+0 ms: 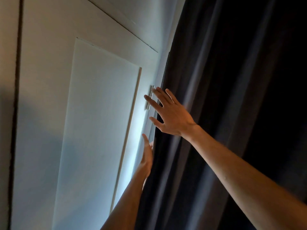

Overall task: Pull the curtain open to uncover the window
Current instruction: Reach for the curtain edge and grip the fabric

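A dark, heavy curtain (224,97) hangs in folds over the right half of the view and hides the window behind it. Pale light leaks out along its left edge. My right hand (167,112) is raised with fingers spread, hovering at that left edge, holding nothing. My left hand (147,156) is lower, fingers straight, and reaches in at the curtain's edge; some fingertips slip behind the fabric, so I cannot see whether they grip it.
A white panelled door or shutter (99,122) fills the left, close beside the curtain. A metal hinge (150,97) sits on it just behind my right fingertips. A dark vertical gap (15,97) runs along the far left.
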